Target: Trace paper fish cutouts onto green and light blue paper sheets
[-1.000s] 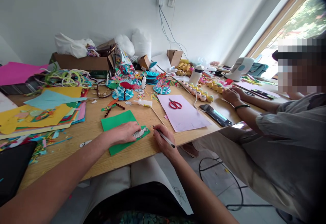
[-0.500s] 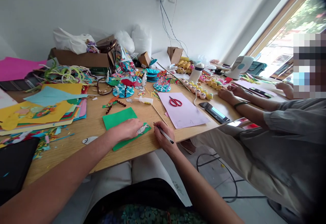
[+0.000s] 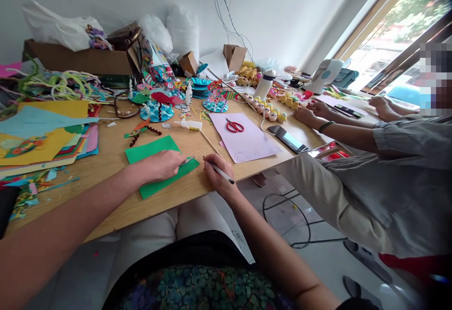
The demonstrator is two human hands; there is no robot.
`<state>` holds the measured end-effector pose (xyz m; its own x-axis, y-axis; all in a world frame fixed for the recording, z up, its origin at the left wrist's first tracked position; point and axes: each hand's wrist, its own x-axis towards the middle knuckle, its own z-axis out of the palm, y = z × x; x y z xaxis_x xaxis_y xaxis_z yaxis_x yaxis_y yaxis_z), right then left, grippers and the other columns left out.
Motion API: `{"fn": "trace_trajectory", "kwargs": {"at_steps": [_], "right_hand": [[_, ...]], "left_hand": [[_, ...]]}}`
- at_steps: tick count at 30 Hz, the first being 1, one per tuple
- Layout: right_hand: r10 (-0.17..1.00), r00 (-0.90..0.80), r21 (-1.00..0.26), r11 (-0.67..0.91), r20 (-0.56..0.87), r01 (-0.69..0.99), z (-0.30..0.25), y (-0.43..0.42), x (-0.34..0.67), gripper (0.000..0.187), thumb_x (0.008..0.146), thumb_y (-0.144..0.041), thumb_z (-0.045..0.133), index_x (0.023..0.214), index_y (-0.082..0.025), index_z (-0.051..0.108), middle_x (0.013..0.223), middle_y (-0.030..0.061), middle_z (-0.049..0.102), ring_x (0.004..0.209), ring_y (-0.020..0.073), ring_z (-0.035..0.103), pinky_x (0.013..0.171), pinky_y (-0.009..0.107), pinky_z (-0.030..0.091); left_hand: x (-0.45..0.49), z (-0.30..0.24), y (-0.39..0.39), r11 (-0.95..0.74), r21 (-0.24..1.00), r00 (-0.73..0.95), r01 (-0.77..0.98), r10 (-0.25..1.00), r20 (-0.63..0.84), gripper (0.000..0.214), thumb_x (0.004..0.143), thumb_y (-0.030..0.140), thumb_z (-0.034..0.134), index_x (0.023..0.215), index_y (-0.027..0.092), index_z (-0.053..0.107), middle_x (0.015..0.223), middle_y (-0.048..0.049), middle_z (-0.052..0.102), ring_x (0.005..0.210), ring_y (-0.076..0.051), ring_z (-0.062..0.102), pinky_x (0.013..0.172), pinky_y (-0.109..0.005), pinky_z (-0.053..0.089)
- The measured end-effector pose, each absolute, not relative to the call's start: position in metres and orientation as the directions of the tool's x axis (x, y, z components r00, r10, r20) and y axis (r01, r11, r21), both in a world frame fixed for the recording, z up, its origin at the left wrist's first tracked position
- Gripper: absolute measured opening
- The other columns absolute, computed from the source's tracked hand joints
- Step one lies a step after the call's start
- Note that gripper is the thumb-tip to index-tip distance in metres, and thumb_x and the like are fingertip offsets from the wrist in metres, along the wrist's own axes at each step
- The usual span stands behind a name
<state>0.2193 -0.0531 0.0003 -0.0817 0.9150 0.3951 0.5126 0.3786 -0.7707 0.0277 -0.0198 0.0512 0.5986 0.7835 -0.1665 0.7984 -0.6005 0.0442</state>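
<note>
My left hand (image 3: 165, 164) is over a sheet of green paper (image 3: 151, 190), its fingers closed on a small white paper fish cutout (image 3: 188, 160). Only the fish's thin edge shows past my fingertips, near the sheet's right corner. To the right of the sheet, at the table's front edge, my right hand (image 3: 217, 176) is wrapped around a white pen (image 3: 225, 175) with a dark end. A thin wooden stick (image 3: 210, 141) lies just beyond that hand.
Red-handled scissors (image 3: 235, 125) rest on lilac paper (image 3: 252, 147), beside a phone (image 3: 287, 139). A glue bottle (image 3: 192, 125) lies beyond the green sheet. Colored paper (image 3: 70, 136) is stacked at left. A co-worker's hands (image 3: 310, 115) are at the right.
The paper fish lay flat facing up and now shows nearly edge-on at my left fingertips. My right hand keeps the pen. The whole view has shifted.
</note>
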Motion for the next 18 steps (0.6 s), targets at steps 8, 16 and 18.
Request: {"fn": "trace_trajectory", "kwargs": {"at_steps": [8, 16, 18], "right_hand": [[0.927, -0.043, -0.821, 0.352, 0.373, 0.449, -0.002, -0.051, 0.221, 0.016, 0.08, -0.028, 0.048, 0.085, -0.02, 0.061, 0.069, -0.0014, 0.064, 0.062, 0.0124, 0.057, 0.064, 0.023, 0.043], [0.98, -0.01, -0.966, 0.197, 0.198, 0.166, 0.008, -0.05, 0.225, 0.015, 0.073, -0.026, 0.051, 0.086, -0.019, 0.057, 0.068, -0.0021, 0.061, 0.064, 0.0122, 0.058, 0.065, 0.025, 0.045], [0.987, -0.005, -0.983, 0.158, 0.158, 0.098, 0.011, -0.05, 0.226, 0.018, 0.073, -0.028, 0.053, 0.088, -0.019, 0.056, 0.07, -0.0017, 0.062, 0.064, 0.0119, 0.058, 0.066, 0.026, 0.047]], "left_hand": [[0.012, 0.054, -0.009, -0.436, 0.008, 0.436, 0.9, 0.899, 0.051, 0.023, 0.08, 0.017, 0.037, 0.088, 0.017, 0.059, 0.085, -0.0086, 0.064, 0.079, -0.023, 0.061, 0.066, -0.031, 0.043], [0.004, 0.07, -0.004, -0.534, 0.036, 0.508, 0.845, 0.821, 0.259, 0.022, 0.081, 0.02, 0.037, 0.089, 0.017, 0.057, 0.089, -0.0071, 0.061, 0.087, -0.022, 0.059, 0.076, -0.032, 0.044], [0.006, 0.069, -0.002, -0.555, 0.016, 0.533, 0.831, 0.805, 0.262, 0.023, 0.083, 0.018, 0.037, 0.092, 0.017, 0.058, 0.09, -0.0069, 0.061, 0.087, -0.022, 0.058, 0.076, -0.031, 0.044]]}}
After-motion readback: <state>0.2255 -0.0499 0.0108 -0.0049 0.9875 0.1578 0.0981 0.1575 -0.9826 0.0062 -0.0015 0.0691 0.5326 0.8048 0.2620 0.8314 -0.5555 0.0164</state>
